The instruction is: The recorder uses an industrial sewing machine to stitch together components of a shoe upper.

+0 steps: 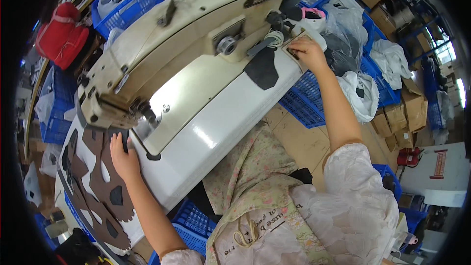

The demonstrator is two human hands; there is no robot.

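A cream industrial sewing machine (196,19) stands across a white sewing table (206,132). At its needle end, my left hand (125,157) lies with fingers outstretched on brown cut pieces (110,181) with small dark patches. A dark patch touches its fingertips, beside the presser foot area. My right hand (306,51) reaches to the far right end of the table. Its fingers are curled down into a small beige tray (293,49); whatever they pinch is hidden. Between the machine and the table's front edge lies a loose dark grey cut piece (264,69).
Blue crates (306,98) with white plastic bags (358,93) stand right of the table. Another blue crate (132,7) is behind the machine, near a red bundle (61,34). Cardboard boxes (400,115) are stacked at right. A blue basket (191,230) sits below the table.
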